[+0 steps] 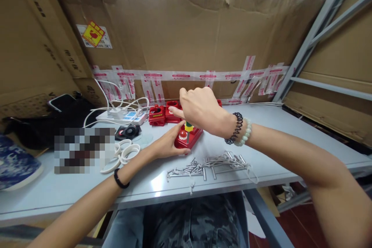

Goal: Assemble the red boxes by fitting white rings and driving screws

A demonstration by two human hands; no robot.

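A red housing [194,139] with a round red button lies on the light table. My left hand [170,139] grips its left side, thumb along the near edge and fingers at the far side. Above it, my right hand [200,104] is closed around the handle of a screwdriver [188,127], green and yellow where it shows. The shaft points down onto the housing beside the button; the tip's exact seat is too small to make out. Just nearer to me lie a pile of small screws [194,167] and several metal T-shaped rods with cords [223,161].
Behind my hands stand more red housings [157,115]. To the left are white rings [130,153], a black round part [128,132], a power strip [130,117] with cables, and a black bag [31,118]. A cardboard wall [180,38] closes the back; a metal rack [302,42] stands right.
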